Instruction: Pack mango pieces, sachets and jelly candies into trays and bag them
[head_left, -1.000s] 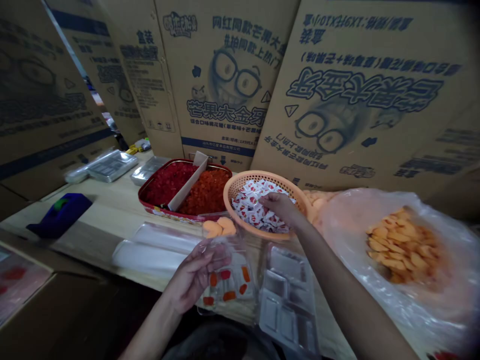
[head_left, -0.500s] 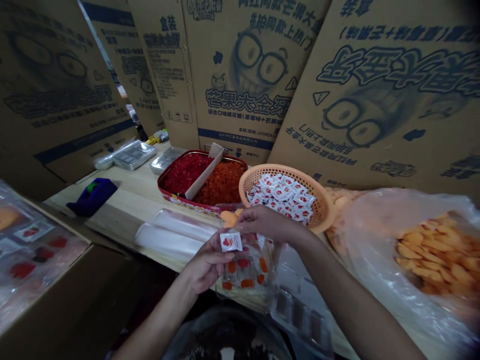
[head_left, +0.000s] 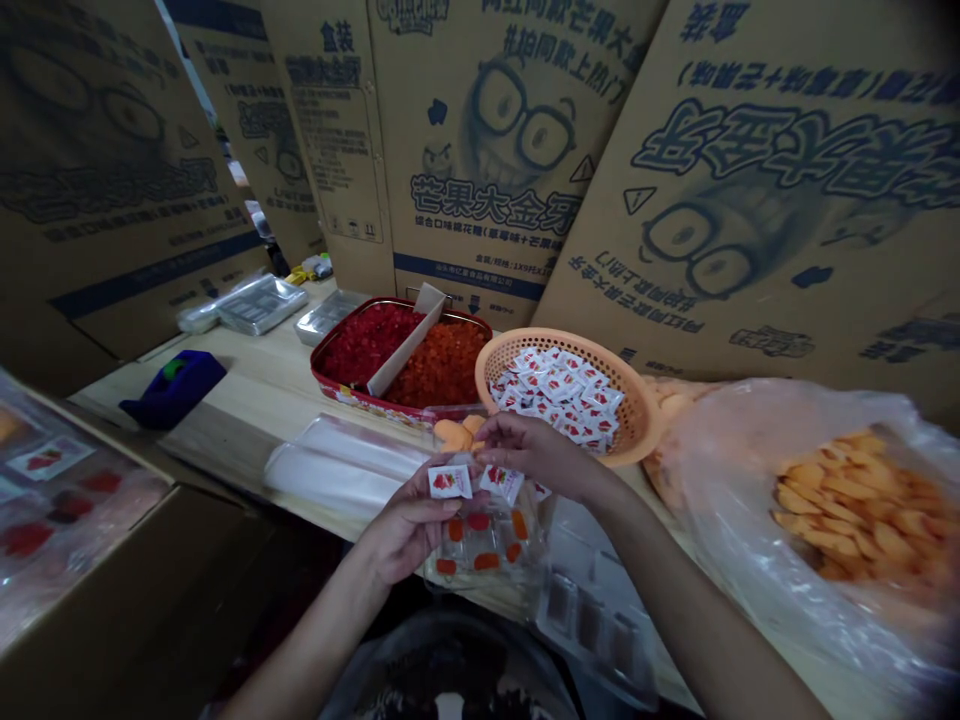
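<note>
My left hand (head_left: 409, 525) pinches a small white sachet with a red print (head_left: 450, 482) above a transparent plastic tray (head_left: 480, 545) holding red and orange gummy pieces. My right hand (head_left: 532, 450) is just beside it, fingers closed on a second white sachet (head_left: 501, 484). Orange mango-shaped pieces (head_left: 455, 434) sit just beyond the hands. Behind my right hand stands an orange plastic basket (head_left: 637, 420) heaped with several white sachets (head_left: 555, 395).
A red tin (head_left: 337, 385) holds red and orange bits, split by a cardboard divider. To the right lies a plastic bag of orange pieces (head_left: 840, 510). Stacked transparent trays (head_left: 592, 625), plastic film (head_left: 337, 465) and a blue tape dispenser (head_left: 174, 388) share the wooden table. Cartons stand behind.
My right hand has left the basket and moved left to my left hand, over the plastic tray. A sachet now shows in each hand, and the view has shifted slightly.
</note>
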